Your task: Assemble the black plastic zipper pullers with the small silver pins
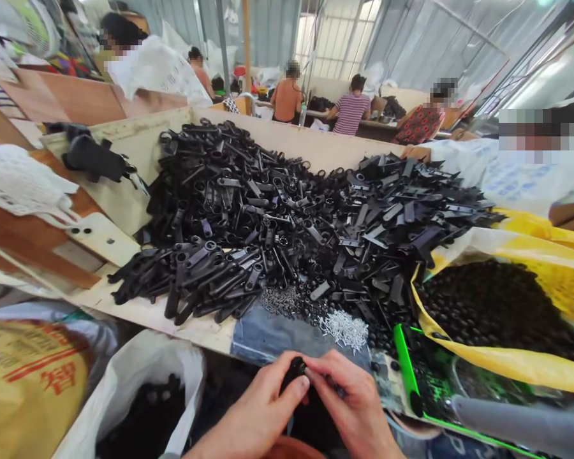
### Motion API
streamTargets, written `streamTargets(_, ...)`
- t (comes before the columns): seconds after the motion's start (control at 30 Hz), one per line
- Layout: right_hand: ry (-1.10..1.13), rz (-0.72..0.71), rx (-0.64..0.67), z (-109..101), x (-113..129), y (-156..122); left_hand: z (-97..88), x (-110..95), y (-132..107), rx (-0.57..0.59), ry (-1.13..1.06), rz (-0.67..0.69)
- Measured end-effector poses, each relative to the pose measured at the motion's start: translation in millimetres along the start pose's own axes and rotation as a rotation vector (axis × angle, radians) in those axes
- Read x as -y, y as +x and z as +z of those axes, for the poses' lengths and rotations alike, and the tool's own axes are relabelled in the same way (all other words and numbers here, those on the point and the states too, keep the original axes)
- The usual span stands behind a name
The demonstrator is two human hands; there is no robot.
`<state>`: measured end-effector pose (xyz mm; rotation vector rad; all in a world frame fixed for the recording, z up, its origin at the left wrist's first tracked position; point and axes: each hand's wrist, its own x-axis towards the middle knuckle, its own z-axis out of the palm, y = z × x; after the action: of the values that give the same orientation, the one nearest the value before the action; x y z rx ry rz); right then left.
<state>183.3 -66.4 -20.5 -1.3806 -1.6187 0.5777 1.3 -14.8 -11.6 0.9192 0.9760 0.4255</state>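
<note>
My left hand [270, 398] and my right hand [347, 395] meet at the front edge of the worktable, fingers closed around a small black plastic part [295, 366]. Most of that part is hidden by the fingers, so its full shape does not show. Just beyond the hands lies a dark blue-grey cloth [277, 338]. On its far side sit a heap of small silver screws [347, 328] and a heap of darker small metal pieces [282, 299]. Behind these rises a big pile of black plastic parts with ring-shaped ends [229, 185], with flat black strips [392, 210] at the right.
An open yellow-edged sack [497, 306] of round black pieces stands at the right, by a green-rimmed tray [404, 357] and a grey tube [516, 417]. At lower left, a white sack [191, 376] holds black pieces. A white phone [103, 237] leans left. Several people sit at the back.
</note>
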Motion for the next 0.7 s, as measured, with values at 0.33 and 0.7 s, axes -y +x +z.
streamTargets(0.33, 0.019, 0.065, -0.039, -6, 7, -23, 1.5, 27, -3, 0.061, 0.552, 0.228)
streamTargets(0.7, 0.585, 0.721, -0.025, 26, -15, -31, -5.6, 8, 0, 0.082, 1.022, 0.489)
